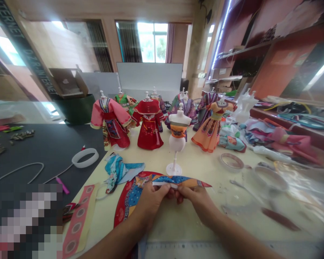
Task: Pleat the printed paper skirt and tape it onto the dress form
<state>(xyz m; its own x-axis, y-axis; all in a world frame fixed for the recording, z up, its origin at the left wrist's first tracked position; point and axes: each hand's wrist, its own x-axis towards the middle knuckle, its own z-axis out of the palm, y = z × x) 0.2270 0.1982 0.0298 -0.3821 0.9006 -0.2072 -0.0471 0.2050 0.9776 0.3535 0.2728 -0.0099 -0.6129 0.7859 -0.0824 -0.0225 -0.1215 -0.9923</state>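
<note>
My left hand [150, 197] and my right hand [199, 197] are close together, thumbs on top, both closed on the upper edge of a patterned fabric piece [135, 195]. The cloth is blue, orange and red, with a curved red border that drapes down to the left. Along the held edge runs a narrow white strip [156, 183], partly under my left thumb. Some fingertips are hidden behind the cloth. Just beyond stands a small white mannequin [176, 144] with an orange band around its chest. A turquoise printed cloth [118, 169] lies crumpled to the left.
Behind are several dressed doll mannequins, including one in a red dress [150, 131] and one in orange [209, 129]. Tape rolls [85, 157] [231, 162] lie on both sides. A pink patterned strip [79, 219] is at left, a ruler [205, 248] in front, and piled fabrics [277, 136] at right.
</note>
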